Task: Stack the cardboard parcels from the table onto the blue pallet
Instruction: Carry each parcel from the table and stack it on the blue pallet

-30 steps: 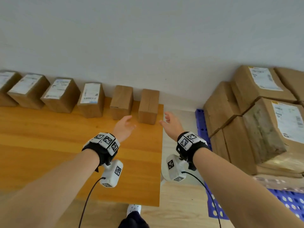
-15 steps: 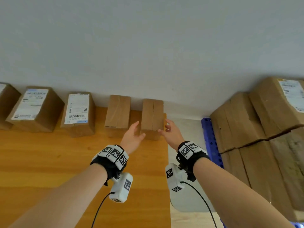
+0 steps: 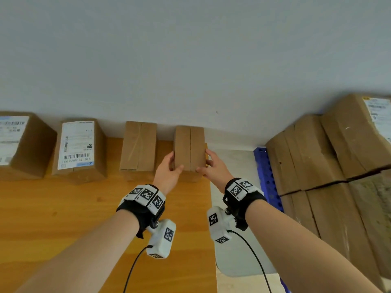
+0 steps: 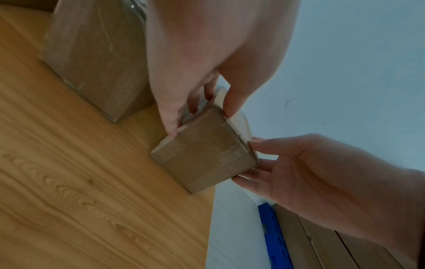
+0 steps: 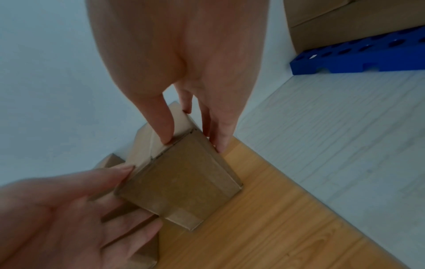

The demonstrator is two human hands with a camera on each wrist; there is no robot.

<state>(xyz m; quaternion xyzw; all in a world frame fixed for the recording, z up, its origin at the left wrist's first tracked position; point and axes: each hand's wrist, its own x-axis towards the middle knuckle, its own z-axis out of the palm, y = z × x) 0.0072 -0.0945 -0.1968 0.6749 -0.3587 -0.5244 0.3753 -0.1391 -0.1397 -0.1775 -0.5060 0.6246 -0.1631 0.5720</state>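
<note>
A plain cardboard parcel (image 3: 189, 148) stands at the far right end of the row on the wooden table (image 3: 63, 218), against the wall. My left hand (image 3: 174, 163) grips its left side with the thumb over the top edge. My right hand (image 3: 206, 162) grips the right side the same way. The wrist views show this parcel (image 4: 204, 163) (image 5: 184, 183) resting on the table's corner between both hands. The blue pallet (image 3: 266, 176) lies on the floor to the right, with large parcels (image 3: 317, 166) stacked on it.
More parcels stand along the wall to the left: a plain one (image 3: 138, 146) close by, then two labelled ones (image 3: 78, 149) (image 3: 21, 144). A strip of pale floor (image 3: 232, 166) separates the table edge from the pallet.
Both hands have reached forward from hovering open over the table and closed in on the end parcel's two sides. The head view has come nearer to the wall.
</note>
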